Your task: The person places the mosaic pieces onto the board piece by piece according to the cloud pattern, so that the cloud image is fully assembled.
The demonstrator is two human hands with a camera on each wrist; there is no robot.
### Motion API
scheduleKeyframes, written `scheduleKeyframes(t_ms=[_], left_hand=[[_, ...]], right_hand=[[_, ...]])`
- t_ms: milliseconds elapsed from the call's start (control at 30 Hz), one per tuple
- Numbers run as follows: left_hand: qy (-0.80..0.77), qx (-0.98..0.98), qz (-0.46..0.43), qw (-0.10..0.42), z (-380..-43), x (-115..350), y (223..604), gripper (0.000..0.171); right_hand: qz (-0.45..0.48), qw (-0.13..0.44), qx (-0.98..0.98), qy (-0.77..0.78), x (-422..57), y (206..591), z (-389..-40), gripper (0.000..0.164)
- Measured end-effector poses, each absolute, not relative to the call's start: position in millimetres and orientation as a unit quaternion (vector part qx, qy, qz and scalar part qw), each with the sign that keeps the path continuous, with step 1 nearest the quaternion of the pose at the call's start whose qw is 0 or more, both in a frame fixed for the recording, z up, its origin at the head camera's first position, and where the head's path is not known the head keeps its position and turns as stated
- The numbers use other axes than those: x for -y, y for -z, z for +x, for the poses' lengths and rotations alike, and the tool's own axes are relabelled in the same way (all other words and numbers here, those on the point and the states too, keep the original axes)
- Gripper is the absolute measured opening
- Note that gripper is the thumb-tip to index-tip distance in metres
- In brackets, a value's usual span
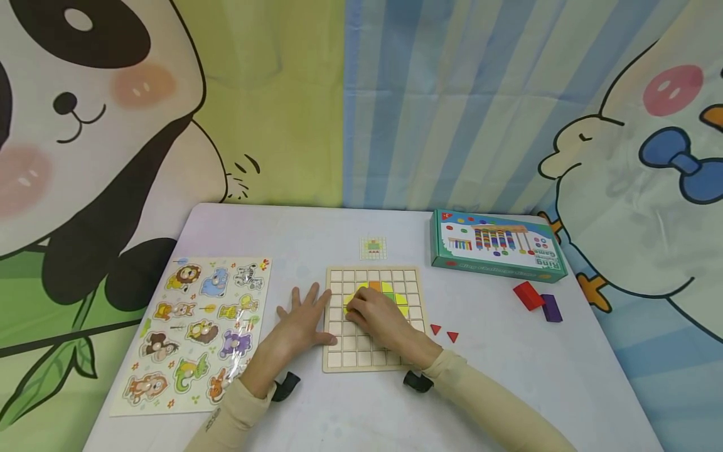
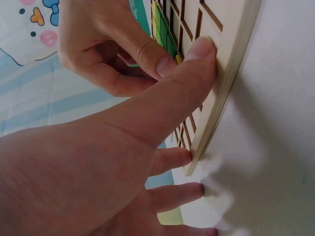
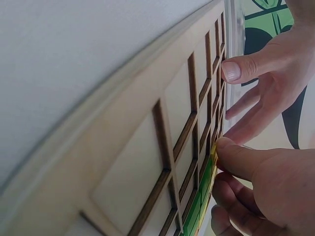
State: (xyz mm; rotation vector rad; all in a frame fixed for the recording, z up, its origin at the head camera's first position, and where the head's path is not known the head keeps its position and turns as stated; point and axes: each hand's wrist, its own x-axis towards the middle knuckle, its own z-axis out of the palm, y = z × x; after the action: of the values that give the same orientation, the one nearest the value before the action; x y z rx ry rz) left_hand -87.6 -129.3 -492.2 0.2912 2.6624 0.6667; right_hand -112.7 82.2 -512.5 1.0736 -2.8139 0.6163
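A wooden grid board (image 1: 341, 360) lies on the white table, with yellow (image 1: 402, 301), orange (image 1: 375, 285) and green tiles (image 3: 197, 201) in its upper cells. My left hand (image 1: 299, 323) is spread at the board's left edge, fingers straight. Its thumb (image 2: 194, 56) presses on the frame. Over the middle of the board, my right hand (image 1: 377, 316) has its fingers curled and pinches a small yellow tile (image 3: 213, 150) at the pattern's left side. That tile is mostly covered by the fingertips. Two red triangles (image 1: 435, 329) lie right of the board.
A small pattern card (image 1: 373, 248) lies behind the board. To the left is an animal picture puzzle (image 1: 186, 336). A green-edged game box (image 1: 497, 245) stands at the back right, with a red block (image 1: 528, 295) and a purple block (image 1: 551, 308) in front of it.
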Motion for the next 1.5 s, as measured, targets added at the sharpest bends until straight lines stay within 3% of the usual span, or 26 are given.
scheduleKeyframes(t_ms=[533, 1000, 1300, 1500], left_hand=[[-0.239, -0.946, 0.098, 0.197, -89, 127, 491, 0.104], [-0.239, -0.945, 0.098, 0.2, -89, 127, 490, 0.105], [-0.233, -0.947, 0.098, 0.197, -90, 129, 493, 0.106], [-0.234, -0.947, 0.102, 0.197, -90, 129, 494, 0.105]], right_hand=[[0.289, 0.083, 0.924, -0.236, -137, 493, -123, 0.01], [0.145, 0.017, 0.967, -0.207, -227, 496, -98, 0.019], [0.21, 0.017, 0.96, -0.186, -247, 505, -83, 0.029], [0.217, 0.02, 0.961, -0.171, -248, 509, -77, 0.028]])
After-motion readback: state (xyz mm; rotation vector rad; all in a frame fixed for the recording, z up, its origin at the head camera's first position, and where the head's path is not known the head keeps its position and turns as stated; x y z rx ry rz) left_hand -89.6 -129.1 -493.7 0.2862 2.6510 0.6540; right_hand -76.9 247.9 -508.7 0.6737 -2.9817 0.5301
